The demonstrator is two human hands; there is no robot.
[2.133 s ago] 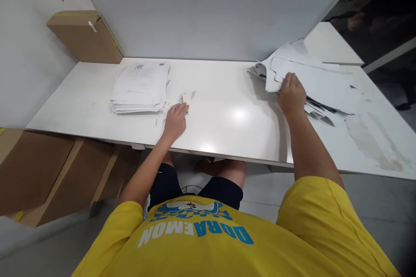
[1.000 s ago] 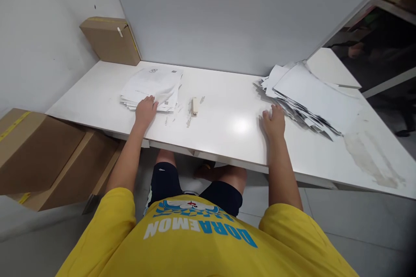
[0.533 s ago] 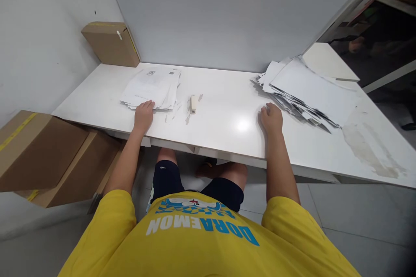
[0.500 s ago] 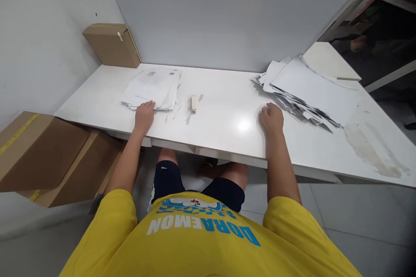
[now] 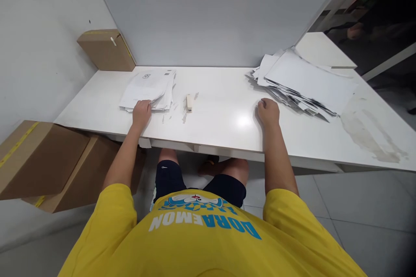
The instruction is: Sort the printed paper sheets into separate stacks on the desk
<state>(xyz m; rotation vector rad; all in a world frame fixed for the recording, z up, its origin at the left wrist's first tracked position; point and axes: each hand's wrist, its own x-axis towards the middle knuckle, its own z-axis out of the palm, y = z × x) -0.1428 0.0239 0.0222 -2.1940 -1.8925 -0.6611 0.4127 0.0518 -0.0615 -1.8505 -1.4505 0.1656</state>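
My left hand [image 5: 142, 112] is at the near edge of a stack of printed papers [image 5: 141, 86] on the left of the white table. Its fingers are closed on the corner of the top sheet, which curls up a little beside them. On the right, my right hand [image 5: 269, 111] rests on the table in a loose fist, with nothing visible in it. Just beyond it lies a larger, untidy pile of papers [image 5: 305, 78], apart from the hand. A cream stapler [image 5: 189, 103] lies between the two hands, nearer the left stack, touched by neither.
A cardboard box [image 5: 107, 52] stands in the table's back left corner. More cardboard boxes [image 5: 42, 156] are stacked on the left below the tabletop. A grey panel [image 5: 211, 17] rises along the back. Dried stains [image 5: 373, 134] mark the white table [image 5: 221, 95] at right.
The left fingers have drawn up the near corner of the top sheet, which now curls. My right hand stays in place, curled a little tighter. The view has tilted slightly.
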